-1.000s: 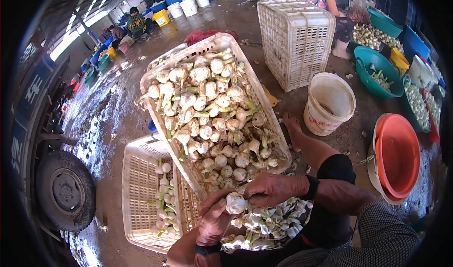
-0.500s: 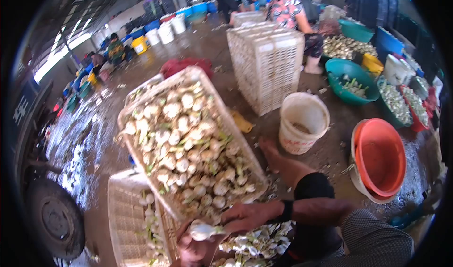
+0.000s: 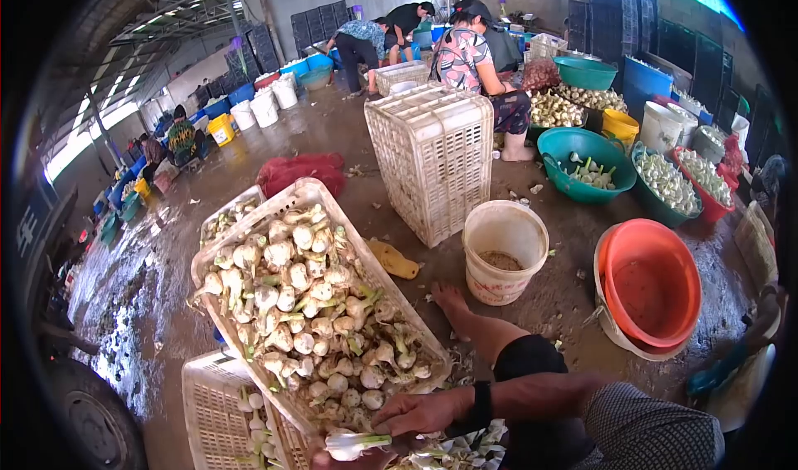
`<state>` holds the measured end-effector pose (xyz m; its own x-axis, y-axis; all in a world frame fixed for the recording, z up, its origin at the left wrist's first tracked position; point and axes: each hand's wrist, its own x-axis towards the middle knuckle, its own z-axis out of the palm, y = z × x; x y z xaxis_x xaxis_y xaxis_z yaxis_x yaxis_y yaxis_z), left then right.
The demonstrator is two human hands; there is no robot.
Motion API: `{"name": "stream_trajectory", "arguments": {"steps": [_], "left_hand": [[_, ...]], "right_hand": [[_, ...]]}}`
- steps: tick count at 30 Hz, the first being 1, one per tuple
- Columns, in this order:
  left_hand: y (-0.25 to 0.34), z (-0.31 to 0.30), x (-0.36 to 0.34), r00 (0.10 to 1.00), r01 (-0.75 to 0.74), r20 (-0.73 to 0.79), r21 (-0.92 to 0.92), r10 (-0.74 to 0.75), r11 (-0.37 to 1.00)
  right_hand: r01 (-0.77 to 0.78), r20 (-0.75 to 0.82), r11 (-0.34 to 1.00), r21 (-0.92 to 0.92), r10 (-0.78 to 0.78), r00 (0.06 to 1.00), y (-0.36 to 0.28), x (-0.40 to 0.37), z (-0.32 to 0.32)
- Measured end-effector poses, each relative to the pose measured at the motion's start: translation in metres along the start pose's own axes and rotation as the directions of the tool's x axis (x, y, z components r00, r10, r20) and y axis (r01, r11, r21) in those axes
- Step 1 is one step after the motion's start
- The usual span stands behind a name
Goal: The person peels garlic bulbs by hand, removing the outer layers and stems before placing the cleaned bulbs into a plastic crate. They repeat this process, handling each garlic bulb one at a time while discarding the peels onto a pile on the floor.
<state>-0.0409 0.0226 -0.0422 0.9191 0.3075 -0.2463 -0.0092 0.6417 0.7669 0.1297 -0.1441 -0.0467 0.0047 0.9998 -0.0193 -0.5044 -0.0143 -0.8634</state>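
Low in the view, my left hand (image 3: 353, 460) is partly cut off by the bottom edge, its fingers closed under a white garlic bulb (image 3: 342, 446) with a pale green stalk. My right hand (image 3: 416, 413), with a dark wristband, has its fingers pinched at the stalk end. Just beyond my hands, a tilted pale crate (image 3: 416, 320) is heaped with untrimmed, dirt-marked garlic (image 3: 312, 304). Below my right hand lie loose white peelings (image 3: 465, 449). A lower crate (image 3: 208, 412) at the left holds some cleaner bulbs.
A white bucket (image 3: 499, 285) and stacked crates (image 3: 453, 158) stand ahead. Red basins (image 3: 652, 283) and a green basin (image 3: 582, 183) are at the right. A person in a patterned top (image 3: 461, 59) sits beyond the crates; others work farther back. A wheel (image 3: 91, 420) is lower left.
The view has tilted up, showing more of the people and background. Both hands appear lower, my left more cut off. The garlic is still held between them, now more stretched out sideways.
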Motion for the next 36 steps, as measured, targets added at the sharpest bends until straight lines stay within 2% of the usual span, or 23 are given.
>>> {"name": "stream_trajectory", "arguments": {"steps": [2,3,6,8,9,10,13,15,16,18,19,20,22,23,24,25,26,29,30,32,33,35,36], "left_hand": [[0.012,0.032,-0.008,1.0,0.006,0.016,-0.089,-0.005,0.996],[0.019,0.048,-0.011,1.0,0.012,0.028,-0.178,-0.007,0.984],[0.017,0.039,-0.01,1.0,0.011,0.025,-0.188,-0.007,0.982],[0.012,0.028,-0.007,1.0,0.011,0.017,-0.182,-0.008,0.983],[0.01,0.026,-0.007,1.0,0.019,0.016,-0.185,-0.016,0.983],[0.008,0.023,-0.005,1.0,0.023,0.017,-0.183,-0.02,0.983],[0.0,0.018,0.0,0.999,0.053,0.013,-0.193,-0.052,0.98],[-0.01,0.011,0.004,0.996,0.09,0.011,-0.207,-0.09,0.974],[-0.015,0.007,0.005,0.994,0.11,0.007,-0.217,-0.111,0.97],[-0.028,-0.002,0.009,0.986,0.164,0.002,-0.245,-0.169,0.956],[-0.035,-0.007,0.01,0.98,0.189,-0.004,-0.26,-0.197,0.947],[-0.041,-0.013,0.011,0.975,0.211,-0.01,-0.277,-0.223,0.937],[-0.05,-0.025,0.013,0.971,0.221,-0.024,-0.287,-0.238,0.932],[-0.045,-0.018,0.011,0.971,0.22,-0.025,-0.288,-0.237,0.932],[-0.032,-0.005,0.006,1.0,0.011,-0.015,0.218,-0.008,0.976],[-0.019,0.009,0.001,0.977,-0.21,0.105,0.654,0.187,0.727],[-0.013,0.016,-0.001,0.909,-0.376,0.3,0.89,0.29,0.258],[-0.016,0.019,0.002,0.87,-0.431,0.342,0.876,0.354,0.215],[-0.016,0.021,0.002,0.869,-0.433,0.343,0.875,0.356,0.215],[-0.015,0.028,0.004,0.95,-0.277,0.195,0.888,0.243,0.368],[-0.017,0.028,0.004,0.95,-0.278,0.198,0.888,0.242,0.367],[-0.024,0.022,0.005,0.996,-0.027,-0.046,0.647,0.074,0.762],[-0.03,0.014,0.007,0.996,-0.027,-0.046,0.647,0.075,0.762]], "right_hand": [[0.114,-0.04,0.98,-0.161,-0.122,0.992,0.002,0.003,-0.001],[0.114,-0.04,0.98,-0.161,-0.122,0.992,-0.001,0.003,-0.002],[0.08,0.071,0.956,-0.283,-0.062,0.996,-0.001,0.005,0.001],[0.348,0.116,0.785,-0.512,-0.338,0.934,0.012,0.012,0.012],[0.292,0.176,0.791,-0.538,-0.233,0.956,0.009,0.011,0.011],[0.293,0.176,0.791,-0.537,-0.235,0.956,0.007,0.01,0.013],[0.355,0.164,0.712,-0.607,-0.325,0.932,0.007,0.011,0.016],[0.341,0.035,0.694,-0.634,-0.415,0.909,0.013,0.014,0.01],[0.342,0.036,0.693,-0.634,-0.415,0.909,0.015,0.015,0.007],[0.288,-0.043,0.532,-0.796,-0.524,0.851,0.018,0.016,0.002],[0.235,-0.075,0.51,-0.828,-0.516,0.853,0.02,0.018,0.001],[0.234,-0.076,0.51,-0.828,-0.516,0.853,0.02,0.018,0.0],[0.235,0.005,0.356,-0.904,-0.543,0.84,0.022,0.018,-0.001],[0.236,0.005,0.356,-0.904,-0.542,0.84,0.024,0.019,-0.003],[0.242,0.033,0.33,-0.913,-0.53,0.847,0.027,0.02,-0.005],[0.249,0.061,0.303,-0.92,-0.517,0.854,0.03,0.021,-0.006],[0.25,0.063,0.301,-0.92,-0.517,0.854,0.029,0.021,-0.005],[0.228,0.063,0.275,-0.934,-0.501,0.863,0.029,0.021,-0.004],[0.204,0.055,0.263,-0.943,-0.484,0.874,0.03,0.022,-0.005],[0.178,0.043,0.248,-0.952,-0.47,0.882,0.03,0.02,-0.005],[0.152,0.036,0.213,-0.965,-0.467,0.884,0.03,0.02,-0.005],[0.126,0.03,0.177,-0.976,-0.465,0.885,0.032,0.02,-0.003],[0.145,0.049,0.173,-0.974,-0.467,0.883,0.033,0.02,-0.002]]}}
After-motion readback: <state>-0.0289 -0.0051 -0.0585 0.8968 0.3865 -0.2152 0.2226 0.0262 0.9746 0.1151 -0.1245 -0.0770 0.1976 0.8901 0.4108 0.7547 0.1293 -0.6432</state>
